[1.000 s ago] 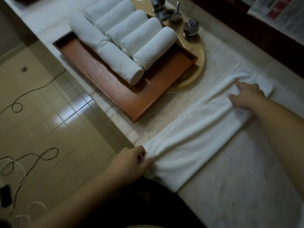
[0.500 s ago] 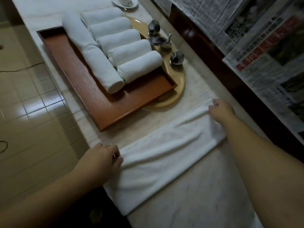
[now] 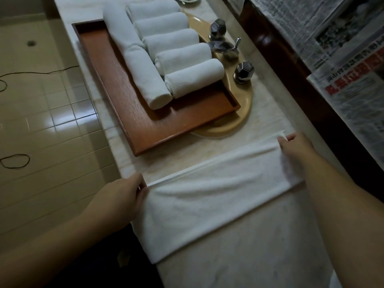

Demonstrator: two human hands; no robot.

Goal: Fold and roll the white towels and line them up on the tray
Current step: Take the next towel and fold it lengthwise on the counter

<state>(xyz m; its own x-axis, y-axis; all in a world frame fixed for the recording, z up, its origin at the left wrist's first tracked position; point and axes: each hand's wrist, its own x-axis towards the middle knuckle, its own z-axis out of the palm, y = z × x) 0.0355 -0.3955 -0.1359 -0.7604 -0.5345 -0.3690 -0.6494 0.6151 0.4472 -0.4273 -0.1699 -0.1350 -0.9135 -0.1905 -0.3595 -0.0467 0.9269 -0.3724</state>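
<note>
A white towel (image 3: 209,196), folded into a long band, lies across the marble counter (image 3: 245,256). Its near left end hangs over the counter's edge. My left hand (image 3: 122,196) pinches the towel's far left corner at the counter edge. My right hand (image 3: 295,148) pinches the far right corner, which is lifted slightly. Behind the towel sits a brown wooden tray (image 3: 145,125) holding several rolled white towels (image 3: 193,77) side by side, with longer rolls (image 3: 143,73) lying lengthwise along their left ends.
The tray rests partly over a tan oval sink (image 3: 243,117) with a chrome faucet (image 3: 224,47) and two knobs. Newspaper (image 3: 349,84) covers the dark wall on the right. Tiled floor with cables (image 3: 14,161) lies to the left, below the counter edge.
The view has swung so the towel lies more squarely in front of me. Both hands have shifted to the towel's far edge and now pinch its corners, drawing that edge taut.
</note>
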